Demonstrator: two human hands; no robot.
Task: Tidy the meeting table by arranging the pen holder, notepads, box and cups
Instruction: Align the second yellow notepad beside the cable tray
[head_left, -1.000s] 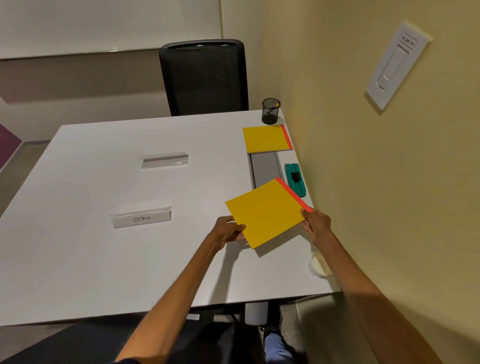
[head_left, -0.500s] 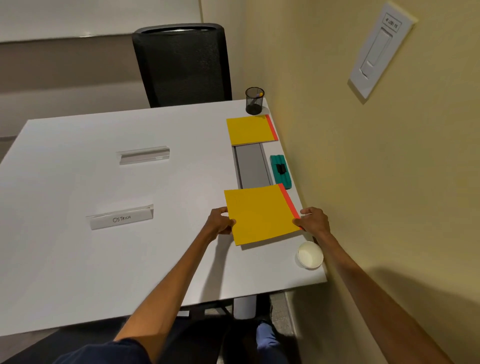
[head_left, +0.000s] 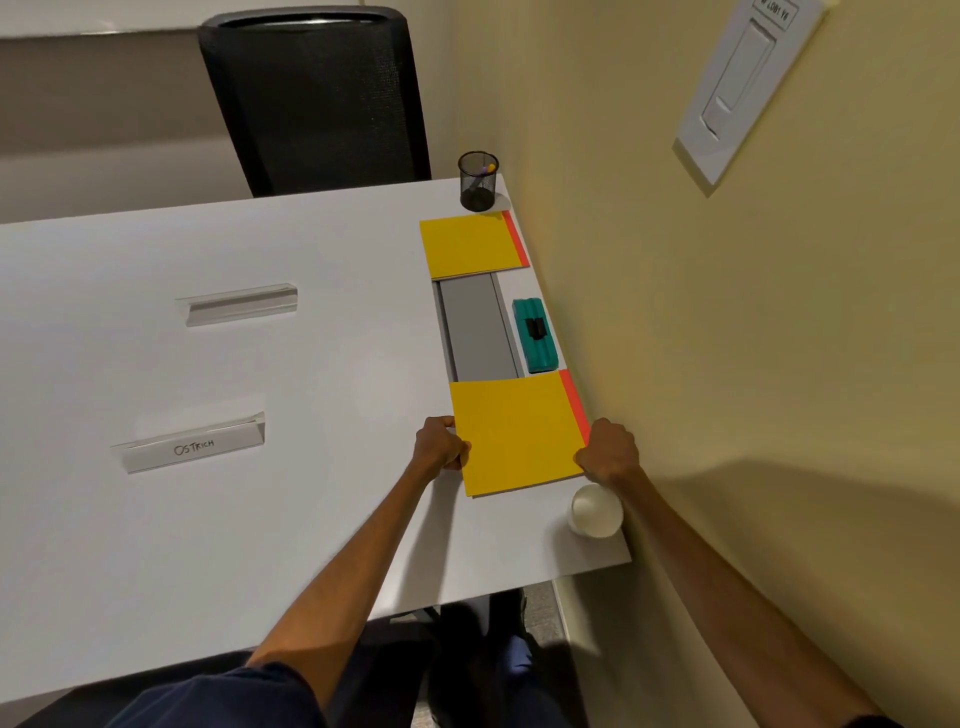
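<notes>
The near yellow notepad (head_left: 519, 436) lies on the worktop (head_left: 260, 519) by the wall, between the teal box (head_left: 535, 335) and the white cup (head_left: 596, 510), gripped at its side edges by the left hand (head_left: 441, 444) and the right hand (head_left: 610, 452); it looks light, thin and bendy, so holding opposite edges seems soundest.

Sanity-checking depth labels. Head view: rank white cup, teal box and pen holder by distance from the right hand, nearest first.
1. White cup: just behind the right hand, by the wrist.
2. Teal box: ahead, past the held notepad.
3. Pen holder: farthest, at the far corner of the table.
</notes>
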